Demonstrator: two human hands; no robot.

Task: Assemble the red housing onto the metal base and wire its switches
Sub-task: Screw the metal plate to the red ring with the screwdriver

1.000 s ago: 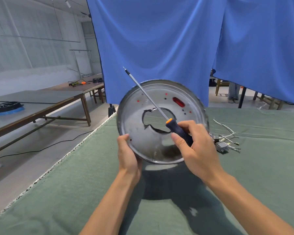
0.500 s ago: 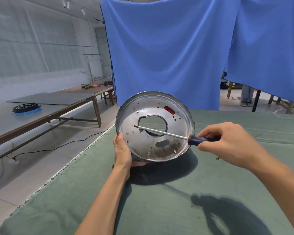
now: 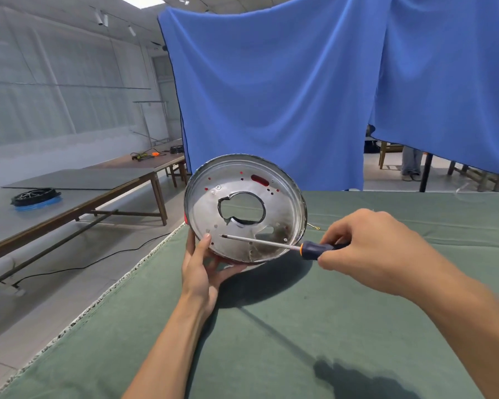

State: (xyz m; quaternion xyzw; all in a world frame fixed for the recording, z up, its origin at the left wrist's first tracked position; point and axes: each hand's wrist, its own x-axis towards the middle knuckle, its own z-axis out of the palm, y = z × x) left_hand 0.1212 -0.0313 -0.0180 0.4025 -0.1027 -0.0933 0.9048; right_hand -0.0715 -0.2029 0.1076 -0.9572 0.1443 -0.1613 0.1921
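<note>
From my head camera, I hold the round metal base (image 3: 283,214) up on edge above the near left part of the green cloth table (image 3: 300,326), its hollow shiny side turned toward me. My left hand (image 3: 199,272) cups it from below at the lower left rim, thumb laid on the inner face, fingers curled under the edge. Red shows through a slot (image 3: 260,180) near the top of the base and through several small holes, and a sliver of the red housing (image 3: 185,218) peeks past the left rim, so it sits on the far side of the metal. My right hand (image 3: 369,249) is wrapped around the dark handle of a screwdriver (image 3: 271,243), whose shaft lies nearly level across the lower part of the base, tip close to my left thumb. Behind hangs a blue curtain (image 3: 271,96), and wooden tables (image 3: 84,191) stand at left.
</note>
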